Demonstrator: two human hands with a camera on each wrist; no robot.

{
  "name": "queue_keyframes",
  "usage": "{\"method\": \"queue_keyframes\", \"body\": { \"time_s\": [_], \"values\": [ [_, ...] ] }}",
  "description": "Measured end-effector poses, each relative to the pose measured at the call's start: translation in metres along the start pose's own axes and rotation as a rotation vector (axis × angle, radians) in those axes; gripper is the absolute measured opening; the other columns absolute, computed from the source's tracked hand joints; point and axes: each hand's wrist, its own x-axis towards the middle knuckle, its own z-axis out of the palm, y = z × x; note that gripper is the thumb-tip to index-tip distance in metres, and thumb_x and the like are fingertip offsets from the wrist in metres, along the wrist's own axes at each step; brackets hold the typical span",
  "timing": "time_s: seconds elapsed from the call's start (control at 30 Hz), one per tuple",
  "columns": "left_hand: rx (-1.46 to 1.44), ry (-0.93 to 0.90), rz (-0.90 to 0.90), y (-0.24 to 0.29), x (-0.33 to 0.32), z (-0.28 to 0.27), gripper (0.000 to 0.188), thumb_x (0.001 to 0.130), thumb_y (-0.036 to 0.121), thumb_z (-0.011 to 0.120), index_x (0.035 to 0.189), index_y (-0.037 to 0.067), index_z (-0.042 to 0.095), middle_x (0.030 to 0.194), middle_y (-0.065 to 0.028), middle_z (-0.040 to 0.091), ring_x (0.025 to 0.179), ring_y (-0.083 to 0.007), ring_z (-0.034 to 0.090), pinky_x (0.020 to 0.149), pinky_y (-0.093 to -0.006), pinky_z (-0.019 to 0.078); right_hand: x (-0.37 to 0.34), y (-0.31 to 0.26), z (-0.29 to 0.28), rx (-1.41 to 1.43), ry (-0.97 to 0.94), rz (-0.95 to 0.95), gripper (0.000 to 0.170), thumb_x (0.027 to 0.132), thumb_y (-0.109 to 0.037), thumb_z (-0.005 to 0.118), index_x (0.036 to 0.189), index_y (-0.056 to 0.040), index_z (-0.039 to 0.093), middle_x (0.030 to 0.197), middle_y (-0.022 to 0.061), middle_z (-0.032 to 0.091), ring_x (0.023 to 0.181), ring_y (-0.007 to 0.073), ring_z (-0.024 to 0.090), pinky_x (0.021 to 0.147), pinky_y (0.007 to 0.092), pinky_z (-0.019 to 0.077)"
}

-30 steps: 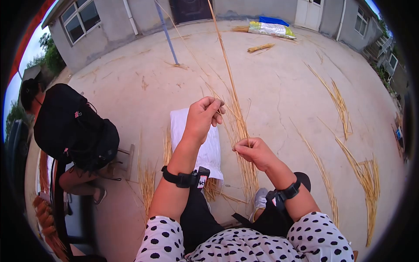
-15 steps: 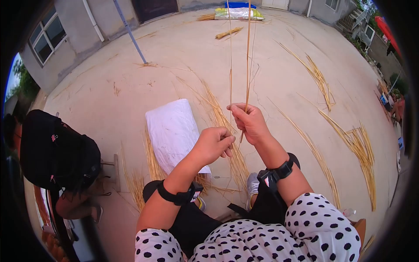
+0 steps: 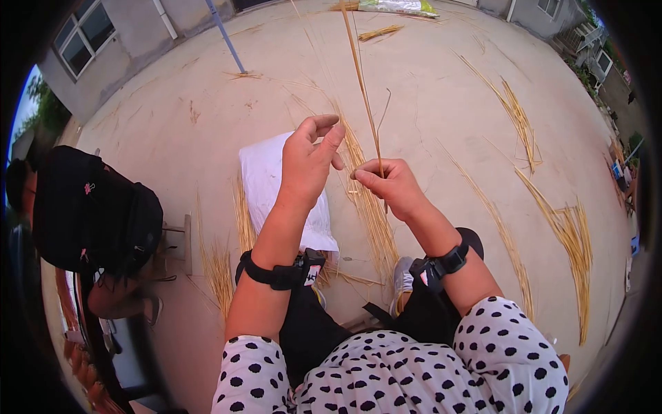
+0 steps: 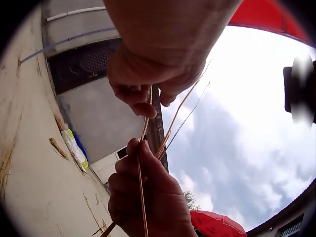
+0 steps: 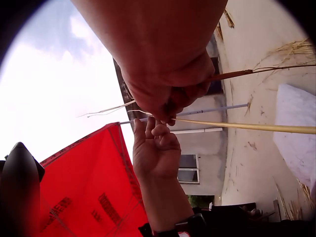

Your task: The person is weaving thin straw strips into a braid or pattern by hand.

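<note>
My right hand (image 3: 394, 185) pinches a few long, thin straw stalks (image 3: 360, 69) between thumb and curled fingers, their upper lengths rising away from me. A little to the left and higher, my left hand (image 3: 309, 162) is raised with bent fingers, its thumb parted from the index finger. In the left wrist view, a pale stalk (image 4: 141, 185) runs through the right hand's pinch up to the left fingertips. The right wrist view has the left hand (image 5: 159, 155) palm up, fingertips close beneath the right hand. Below both hands, a loose bundle of stalks (image 3: 376, 221) lies on the ground.
A white sack (image 3: 269, 179) lies on stalks left of the hands. More stalk bundles (image 3: 572, 255) are spread at the right. At the left sits a person with a black backpack (image 3: 93, 214). A blue pole (image 3: 226, 36) stands farther back on the concrete ground (image 3: 172, 138).
My left hand has moved up and away from the right hand, its fingers loosening. The right hand keeps its pinch while the stalks tilt left. Earlier, it was lower by the ground bundle.
</note>
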Motion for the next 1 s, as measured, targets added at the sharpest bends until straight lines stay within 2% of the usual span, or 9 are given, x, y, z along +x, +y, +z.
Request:
{"method": "queue_keyframes", "body": {
  "time_s": [0.2, 0.27, 0.47, 0.63, 0.7, 0.77, 0.8, 0.87, 1.0],
  "values": [
    [-0.051, 0.052, 0.063, -0.003, 0.005, -0.009, 0.017, 0.086, 0.014, 0.058, 0.091, -0.002, 0.057, 0.073, -0.0056, 0.061, 0.051, -0.0073, 0.051, 0.043, -0.0178, 0.0345, 0.000, 0.007, 0.004, -0.068, -0.037, -0.076, 0.018, 0.082, -0.015, 0.065, 0.089, 0.0019, 0.065, 0.078, 0.0021, 0.062, 0.067, 0.0058, 0.052, 0.059, 0.0206, 0.0411],
    [0.043, 0.081, 0.116, -0.004, 0.005, -0.009, 0.014, 0.088, 0.013, 0.056, 0.083, 0.000, 0.057, 0.069, -0.0051, 0.059, 0.050, -0.0071, 0.051, 0.042, -0.0184, 0.0345, -0.001, 0.008, 0.003, -0.065, -0.038, -0.077, 0.018, 0.082, -0.015, 0.065, 0.089, 0.0021, 0.065, 0.077, 0.0020, 0.062, 0.068, 0.0060, 0.052, 0.060, 0.0209, 0.0413],
    [0.160, 0.086, 0.162, -0.002, 0.002, -0.007, 0.015, 0.089, 0.014, 0.053, 0.081, 0.001, 0.053, 0.069, -0.0053, 0.059, 0.050, -0.0074, 0.051, 0.042, -0.0190, 0.0357, 0.003, 0.010, 0.000, -0.001, 0.066, -0.088, 0.017, 0.082, -0.015, 0.065, 0.088, 0.0004, 0.065, 0.071, -0.0009, 0.058, 0.060, 0.0040, 0.048, 0.054, 0.0190, 0.0377],
    [0.127, 0.117, 0.202, -0.005, 0.001, -0.005, 0.014, 0.090, 0.014, 0.052, 0.084, 0.001, 0.053, 0.074, -0.0066, 0.059, 0.051, -0.0080, 0.052, 0.043, -0.0191, 0.0367, 0.002, 0.003, -0.003, 0.136, 0.062, -0.029, 0.018, 0.084, -0.018, 0.063, 0.086, -0.0004, 0.063, 0.061, -0.0048, 0.048, 0.047, 0.0019, 0.034, 0.043, 0.0185, 0.0243],
    [0.116, 0.123, 0.209, -0.005, 0.001, -0.004, 0.015, 0.091, 0.014, 0.052, 0.085, 0.001, 0.052, 0.075, -0.0070, 0.059, 0.051, -0.0082, 0.052, 0.044, -0.0191, 0.0374, 0.003, 0.003, -0.005, 0.196, 0.035, -0.011, 0.018, 0.083, -0.018, 0.064, 0.087, -0.0004, 0.063, 0.060, -0.0052, 0.047, 0.048, 0.0020, 0.034, 0.043, 0.0187, 0.0244],
    [-0.193, 0.085, 0.112, -0.005, 0.001, -0.002, 0.015, 0.092, 0.015, 0.050, 0.089, 0.001, 0.051, 0.078, -0.0083, 0.060, 0.054, -0.0091, 0.053, 0.046, -0.0191, 0.0398, 0.002, 0.002, -0.005, 0.255, 0.008, 0.006, 0.019, 0.082, -0.019, 0.065, 0.087, -0.0004, 0.064, 0.059, -0.0056, 0.046, 0.048, 0.0021, 0.033, 0.043, 0.0190, 0.0245],
    [-0.193, 0.084, 0.111, -0.005, 0.001, -0.003, 0.015, 0.092, 0.015, 0.050, 0.089, 0.001, 0.051, 0.078, -0.0083, 0.060, 0.054, -0.0091, 0.053, 0.046, -0.0191, 0.0398, 0.002, 0.002, -0.005, 0.277, -0.014, 0.009, 0.019, 0.082, -0.020, 0.065, 0.087, -0.0007, 0.063, 0.058, -0.0058, 0.045, 0.047, 0.0022, 0.032, 0.043, 0.0190, 0.0241],
    [-0.463, 0.030, 0.010, -0.010, 0.005, -0.006, 0.014, 0.093, 0.015, 0.048, 0.090, 0.001, 0.051, 0.078, -0.0091, 0.060, 0.057, -0.0095, 0.055, 0.049, -0.0194, 0.0439, 0.002, 0.002, -0.004, 0.301, -0.035, 0.016, 0.020, 0.083, -0.020, 0.065, 0.087, -0.0010, 0.063, 0.058, -0.0060, 0.044, 0.047, 0.0022, 0.032, 0.043, 0.0190, 0.0237],
    [-0.539, -0.012, -0.127, -0.020, 0.009, -0.012, 0.012, 0.092, 0.015, 0.049, 0.092, 0.002, 0.048, 0.080, -0.0094, 0.060, 0.062, -0.0117, 0.058, 0.053, -0.0203, 0.0461, 0.000, 0.002, -0.006, 0.329, -0.148, 0.052, 0.020, 0.084, -0.022, 0.063, 0.086, -0.0021, 0.062, 0.057, -0.0066, 0.043, 0.046, 0.0023, 0.030, 0.043, 0.0187, 0.0220]
  ]
}}
